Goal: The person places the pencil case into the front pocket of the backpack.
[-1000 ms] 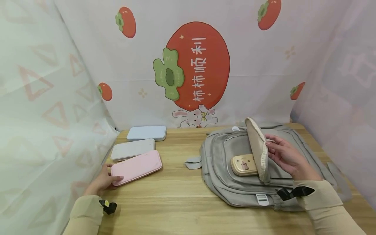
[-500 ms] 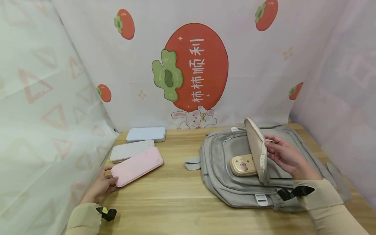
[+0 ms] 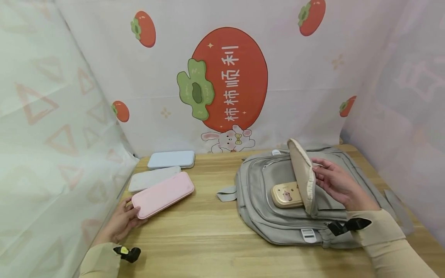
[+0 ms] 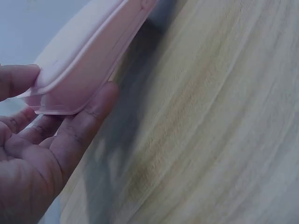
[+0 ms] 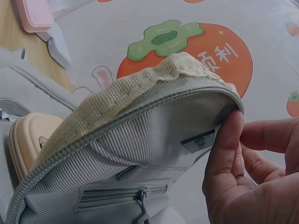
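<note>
The left hand (image 3: 122, 220) has lifted the pink case's (image 3: 162, 194) near end.

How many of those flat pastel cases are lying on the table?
3, at the table's left: a blue case at the back, a white case in the middle, a pink case in front, gripped by the left hand.

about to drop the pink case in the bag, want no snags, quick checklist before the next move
1. Left hand grips the pink case at its near end: ok, thumb on top, fingers under.
2. Pink case free of the white case beside it: cannot tell, they look close.
3. Right hand holds the pocket flap of the grey backpack open: ok.
4. Pocket mouth free: not ok, the beige case sticks out of it.
5. Wooden table between case and backpack bare: ok.
</note>
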The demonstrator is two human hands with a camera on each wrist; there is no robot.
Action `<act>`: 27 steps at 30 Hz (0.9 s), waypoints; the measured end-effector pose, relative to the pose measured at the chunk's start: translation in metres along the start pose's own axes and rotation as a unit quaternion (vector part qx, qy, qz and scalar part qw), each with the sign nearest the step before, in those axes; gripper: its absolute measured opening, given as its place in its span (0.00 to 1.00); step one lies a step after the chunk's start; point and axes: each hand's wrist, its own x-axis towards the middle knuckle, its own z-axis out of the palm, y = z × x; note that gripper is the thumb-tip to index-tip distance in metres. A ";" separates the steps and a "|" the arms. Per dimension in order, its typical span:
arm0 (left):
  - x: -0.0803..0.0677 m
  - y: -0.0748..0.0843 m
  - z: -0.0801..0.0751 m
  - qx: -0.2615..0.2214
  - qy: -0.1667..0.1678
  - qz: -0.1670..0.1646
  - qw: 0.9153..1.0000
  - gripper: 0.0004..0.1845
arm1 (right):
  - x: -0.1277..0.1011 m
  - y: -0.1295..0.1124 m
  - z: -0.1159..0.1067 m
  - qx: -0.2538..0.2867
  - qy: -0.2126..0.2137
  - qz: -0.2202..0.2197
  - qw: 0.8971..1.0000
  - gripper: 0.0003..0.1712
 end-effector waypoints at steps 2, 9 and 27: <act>0.001 0.001 0.002 -0.014 -0.005 0.009 1.000 0.38 | 0.000 0.000 0.000 0.003 0.001 0.001 1.000 0.19; 0.002 0.003 0.007 -0.055 -0.003 0.036 0.998 0.27 | -0.002 0.000 0.000 0.015 -0.003 -0.001 1.000 0.19; 0.005 0.012 0.024 -0.105 -0.038 0.071 0.991 0.18 | -0.002 -0.001 0.000 0.026 -0.011 -0.010 1.000 0.19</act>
